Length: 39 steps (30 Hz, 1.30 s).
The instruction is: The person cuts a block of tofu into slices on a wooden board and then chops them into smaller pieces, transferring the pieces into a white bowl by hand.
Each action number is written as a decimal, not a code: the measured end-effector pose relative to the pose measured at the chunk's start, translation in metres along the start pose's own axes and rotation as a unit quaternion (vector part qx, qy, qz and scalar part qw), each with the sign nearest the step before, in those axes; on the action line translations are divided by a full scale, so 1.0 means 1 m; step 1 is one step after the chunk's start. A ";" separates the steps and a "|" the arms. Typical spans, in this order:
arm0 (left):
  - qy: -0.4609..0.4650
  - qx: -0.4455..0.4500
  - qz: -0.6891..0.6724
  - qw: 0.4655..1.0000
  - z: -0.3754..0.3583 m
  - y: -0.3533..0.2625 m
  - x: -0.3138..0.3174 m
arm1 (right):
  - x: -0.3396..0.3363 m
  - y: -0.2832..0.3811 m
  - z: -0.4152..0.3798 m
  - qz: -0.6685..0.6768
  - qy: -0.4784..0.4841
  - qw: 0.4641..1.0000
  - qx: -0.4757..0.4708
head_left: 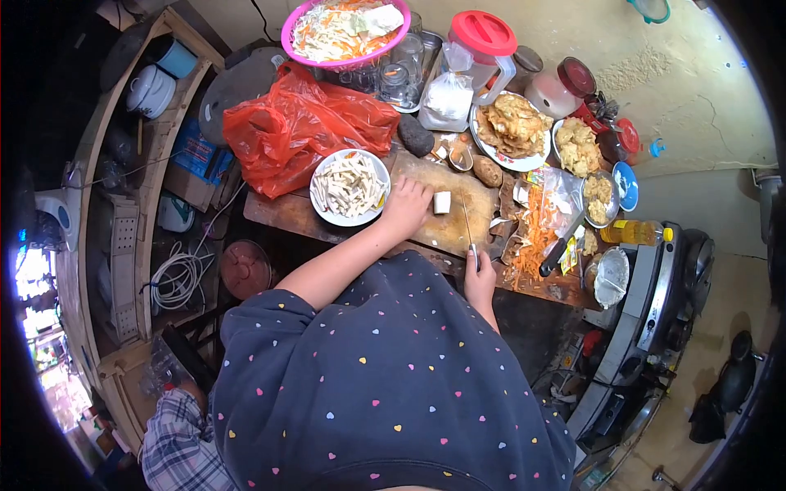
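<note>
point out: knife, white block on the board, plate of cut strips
knife [467, 221], head view, middle of the blade
white block [442, 202], head view, centre of its top face
plate of cut strips [327, 214], head view, bare lower-left rim

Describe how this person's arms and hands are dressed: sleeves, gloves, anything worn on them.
Both hands are bare: no gloves on the left hand or the right hand, and no rings or watch can be made out at this size. The forearms are uncovered. The left arm comes out of a short sleeve of a dark navy top dotted with small hearts in pink, yellow, white and blue.
</note>
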<state>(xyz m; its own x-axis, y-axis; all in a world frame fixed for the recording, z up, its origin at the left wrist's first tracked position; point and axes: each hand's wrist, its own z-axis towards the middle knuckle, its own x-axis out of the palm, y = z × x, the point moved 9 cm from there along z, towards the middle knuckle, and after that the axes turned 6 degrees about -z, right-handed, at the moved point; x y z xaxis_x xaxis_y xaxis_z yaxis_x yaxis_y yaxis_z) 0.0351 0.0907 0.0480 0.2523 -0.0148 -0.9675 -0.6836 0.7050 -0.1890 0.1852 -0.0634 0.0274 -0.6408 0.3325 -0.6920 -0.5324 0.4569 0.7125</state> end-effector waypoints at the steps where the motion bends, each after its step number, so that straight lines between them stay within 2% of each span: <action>1: -0.007 -0.001 0.033 0.999 -0.005 0.002 0.002 | 0.001 -0.001 -0.002 0.003 0.000 1.000 0.002; 7: 0.025 0.009 -0.002 1.000 -0.013 0.009 0.007 | 0.009 0.002 0.002 -0.022 0.041 0.999 0.014; 10: -0.001 0.004 -0.024 1.000 -0.013 0.011 0.002 | 0.007 0.008 0.008 -0.026 0.030 0.999 0.003; 13: 0.007 -0.056 -0.009 0.998 -0.009 0.018 0.006 | 0.008 0.011 0.012 -0.042 0.045 0.998 0.008; 16: 0.063 -0.134 -0.005 0.989 0.001 0.024 0.020 | 0.009 0.015 0.013 -0.021 0.030 0.999 -0.019; 19: 0.079 -0.147 0.018 0.986 0.006 0.022 0.023 | 0.013 0.014 0.014 -0.030 0.038 0.999 -0.021; 23: 0.029 -0.115 -0.066 0.991 0.001 0.027 0.000 | 0.014 0.016 0.012 -0.031 0.048 0.998 -0.005; 25: -0.019 -0.125 -0.152 0.980 -0.005 0.034 -0.042 | 0.012 0.013 0.012 -0.028 0.041 0.999 -0.006; 28: -0.014 -0.216 -0.209 0.954 -0.028 0.071 -0.068 | 0.009 0.011 0.010 -0.020 0.034 0.999 0.003; 30: -0.047 -0.251 -0.248 0.935 -0.048 0.099 -0.080 | 0.011 0.007 0.010 -0.013 0.026 1.000 -0.003; 31: -0.125 -0.234 -0.146 0.953 -0.060 0.107 -0.094 | 0.012 0.006 0.011 -0.010 0.021 1.000 -0.006; 34: -0.161 -0.242 -0.087 0.953 -0.086 0.124 -0.097 | 0.016 0.006 0.011 -0.022 0.048 0.999 0.007; 39: -0.100 -0.289 -0.130 0.943 -0.094 0.128 -0.065 | 0.020 0.013 0.010 -0.024 0.052 0.998 0.006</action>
<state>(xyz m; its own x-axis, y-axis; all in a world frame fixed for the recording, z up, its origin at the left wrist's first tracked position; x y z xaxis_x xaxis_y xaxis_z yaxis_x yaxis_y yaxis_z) -0.1336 0.1150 0.0710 0.5473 0.0411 -0.8359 -0.8256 0.1904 -0.5312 0.1706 -0.0427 0.0217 -0.6688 0.2220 -0.7095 -0.5577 0.4813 0.6763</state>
